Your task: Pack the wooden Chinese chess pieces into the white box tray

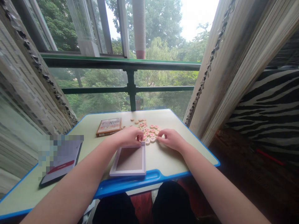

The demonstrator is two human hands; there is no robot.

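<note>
Round wooden Chinese chess pieces (147, 130) with red or dark characters lie in a loose cluster on the table. My left hand (130, 136) is over the far edge of an open, shallow white box (128, 172), fingers curled together. Whatever the left fingers hold is hidden. At the right side of the cluster, my right hand (171, 140) is closed in a pinch, its fingertips on the edge of a Chinese chess piece (157, 132). Inside the box only its brown bottom shows.
A brown printed box lid (108, 126) lies behind my left forearm. To the left is a tablet (63, 163), partly blurred out. The pale table (179, 158) has a blue rim and a blue front tray (126, 184). Curtains (215, 71) flank the window and its green railing (121, 63).
</note>
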